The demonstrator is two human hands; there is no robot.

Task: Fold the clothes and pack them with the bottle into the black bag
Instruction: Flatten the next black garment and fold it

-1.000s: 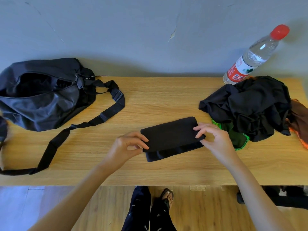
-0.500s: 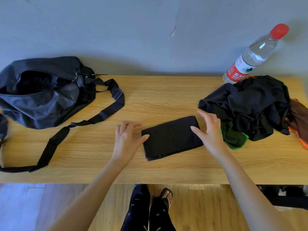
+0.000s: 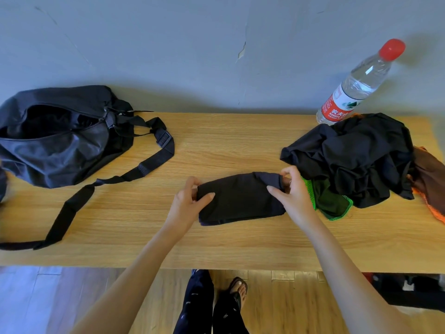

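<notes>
A plain black folded cloth point(image 3: 240, 198) lies at the centre of the light yellow-brown wooden table point(image 3: 216, 145), which shows fine grain lines. At nine to ten o'clock sits the soft black fabric bag point(image 3: 57, 141) with its black webbing strap point(image 3: 134, 174). At two o'clock stands the clear plastic bottle point(image 3: 358, 85) with a red cap and a red-and-white label. At three o'clock: a crumpled black garment point(image 3: 356, 157), a dark green cloth edged in bright green point(image 3: 330, 201), and a brown cloth edged in orange point(image 3: 431, 179).
</notes>
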